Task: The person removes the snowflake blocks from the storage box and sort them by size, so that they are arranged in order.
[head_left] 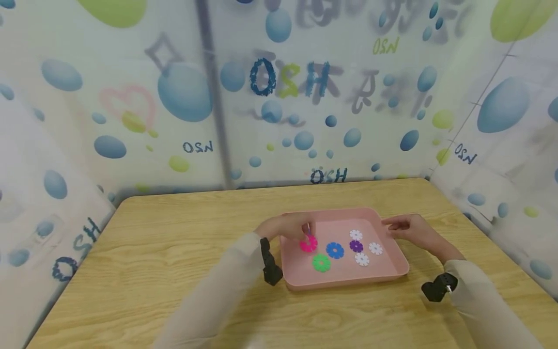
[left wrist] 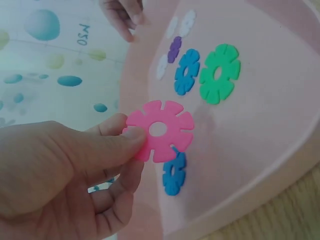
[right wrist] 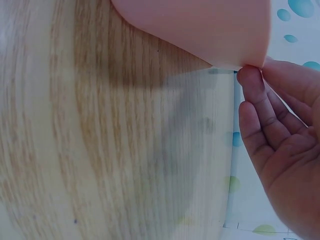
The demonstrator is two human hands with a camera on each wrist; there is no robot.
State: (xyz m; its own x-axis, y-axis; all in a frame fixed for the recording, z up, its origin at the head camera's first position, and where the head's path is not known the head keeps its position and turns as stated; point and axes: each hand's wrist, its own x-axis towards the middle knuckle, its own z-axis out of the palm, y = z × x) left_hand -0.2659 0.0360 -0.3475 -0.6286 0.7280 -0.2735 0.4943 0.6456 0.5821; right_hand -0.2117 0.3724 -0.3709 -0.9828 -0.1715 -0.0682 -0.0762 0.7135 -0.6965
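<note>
Between thumb and fingers, my left hand (left wrist: 75,175) pinches a pink snowflake disc (left wrist: 172,120) with a round center hole and slotted edge. The disc is up over the left part of a pink tray (head_left: 342,277). A blue disc (left wrist: 173,175) lies partly behind it in the left wrist view. Further along the tray floor are a green disc (head_left: 321,262), another blue disc (head_left: 334,250), a purple disc (head_left: 356,246) and several white discs (head_left: 376,248). At the tray's right side, my right hand (head_left: 411,230) holds the rim with its fingertips.
The tray stands on a wood-grain table (head_left: 183,242), toward its right side. Behind and beside the table hang white curtains (head_left: 279,135) printed with blue and green spots. Each wrist wears a black camera mount (head_left: 271,266).
</note>
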